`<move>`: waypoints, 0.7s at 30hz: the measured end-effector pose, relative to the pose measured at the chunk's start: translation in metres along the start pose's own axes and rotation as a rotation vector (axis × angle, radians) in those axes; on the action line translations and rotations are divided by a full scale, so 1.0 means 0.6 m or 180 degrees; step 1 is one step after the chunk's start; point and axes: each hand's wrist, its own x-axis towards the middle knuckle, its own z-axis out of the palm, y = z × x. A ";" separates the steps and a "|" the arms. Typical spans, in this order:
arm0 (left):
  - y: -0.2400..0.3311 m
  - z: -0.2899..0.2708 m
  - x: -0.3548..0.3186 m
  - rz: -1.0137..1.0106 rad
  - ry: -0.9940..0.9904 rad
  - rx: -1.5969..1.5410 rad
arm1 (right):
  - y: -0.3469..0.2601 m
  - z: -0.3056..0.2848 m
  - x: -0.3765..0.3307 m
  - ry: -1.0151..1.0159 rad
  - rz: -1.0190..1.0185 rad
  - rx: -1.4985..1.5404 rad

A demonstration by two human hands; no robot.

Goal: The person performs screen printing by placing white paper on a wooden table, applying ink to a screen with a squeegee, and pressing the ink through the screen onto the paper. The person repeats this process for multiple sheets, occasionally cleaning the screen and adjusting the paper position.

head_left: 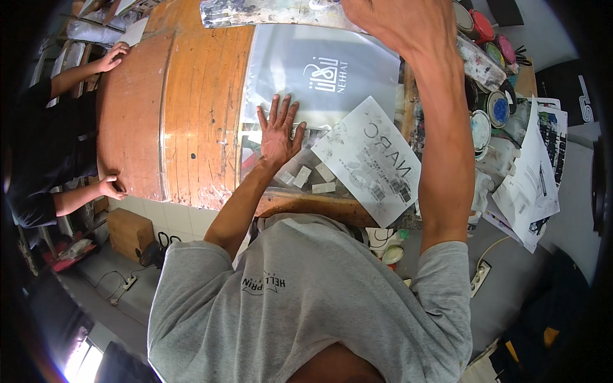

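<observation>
A translucent plastic bag (287,70) printed with a white design lies flat on the table. My left hand (279,131) presses on its near edge, palm down, fingers spread. At the far side, a paint-stained frame (268,14) spans above the bag's far edge. My right hand (389,22) is at its right end with fingers bent around it; the fingertips are cut off by the picture's top edge. A sheet of white printed paper (370,159), smudged, lies slantwise, overlapping the bag's near right corner. Small pale blocks (324,187) sit by the table's near edge.
Paint tins (497,108) and bottles crowd the right side, beside loose papers (533,185). At the left, another person (48,147) rests both hands on the wooden tabletop (131,115). A cardboard box (129,235) and a power strip (480,278) are below table level.
</observation>
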 end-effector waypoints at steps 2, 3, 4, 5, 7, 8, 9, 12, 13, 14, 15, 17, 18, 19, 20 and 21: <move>-0.001 0.001 -0.001 -0.0021 -0.0030 0.0055 | 0.001 0.003 -0.002 0.0043 -0.0035 0.0020; 0.001 -0.002 0.001 -0.0036 -0.0059 0.0059 | -0.001 0.002 -0.003 0.0121 -0.0061 0.0053; 0.003 -0.004 0.002 -0.0050 -0.0087 0.0062 | -0.002 0.003 -0.003 0.0200 -0.0086 0.0085; 0.004 -0.005 0.003 -0.0066 -0.0091 0.0064 | 0.000 0.006 -0.003 0.0144 -0.0080 0.0071; 0.005 -0.008 0.003 -0.0112 -0.0084 0.0071 | 0.004 0.013 -0.003 0.0033 -0.0089 0.0045; 0.005 -0.007 0.003 -0.0116 -0.0101 0.0059 | 0.004 0.013 -0.003 0.0031 -0.0079 0.0021; 0.003 -0.008 0.004 -0.0124 -0.0116 0.0057 | 0.001 0.013 -0.003 0.0034 -0.0073 0.0008; 0.004 -0.006 0.005 -0.0142 -0.0095 -0.0016 | 0.005 0.016 -0.003 0.0151 -0.0181 -0.0051; 0.004 -0.005 0.005 -0.0146 -0.0074 -0.0051 | 0.007 0.017 -0.003 0.0210 -0.0238 -0.0074; 0.003 -0.005 0.006 -0.0146 -0.0088 -0.0043 | 0.008 0.018 -0.003 0.0187 -0.0228 0.0031; 0.003 -0.005 0.006 -0.0151 -0.0098 -0.0037 | 0.008 0.020 -0.003 0.0164 -0.0223 0.0135; 0.002 -0.006 0.007 -0.0150 -0.0120 -0.0044 | 0.009 0.022 -0.002 0.0141 -0.0240 0.0080; 0.004 -0.008 0.008 -0.0146 -0.0128 -0.0055 | 0.010 0.022 -0.002 0.0145 -0.0265 -0.0079; 0.004 -0.009 0.008 -0.0142 -0.0137 -0.0067 | 0.010 0.022 -0.002 0.0149 -0.0290 -0.0239; 0.003 -0.008 0.007 -0.0142 -0.0136 -0.0067 | 0.010 0.023 -0.003 0.0195 -0.0325 -0.0244; 0.003 -0.007 0.007 -0.0136 -0.0137 -0.0070 | 0.010 0.024 -0.003 0.0241 -0.0354 -0.0255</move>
